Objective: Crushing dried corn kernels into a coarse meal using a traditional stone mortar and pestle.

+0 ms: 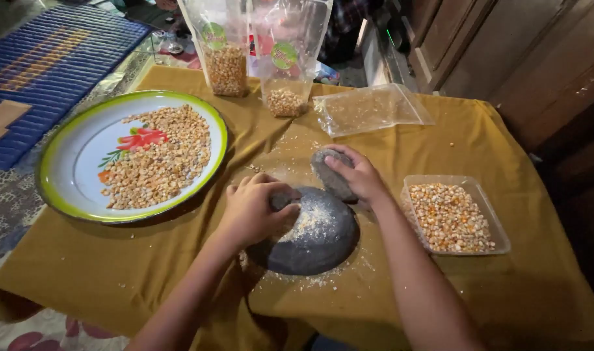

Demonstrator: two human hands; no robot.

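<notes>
Head view, my hands: at the centre of the frame, both over the grinding stone.
Right hand (356,177): closed around a grey hand stone (329,174), tilted, its lower end touching the slab's upper right edge.
Left hand (254,209): curled shut over the slab's left edge; what it grips, I cannot tell.
Grinding slab (319,244): dark, round, dusted with pale crushed meal.
Bench cloth (492,286): mustard, crumbs scattered around the slab.
Plastic tub (498,224): right of my right hand, filled with corn kernels.
Enamel plate (69,162): left of frame, green-rimmed, kernels heaped on it.
Bags (290,39): upper centre, two upright with kernels; one flat clear bag (371,109) beside them.
</notes>
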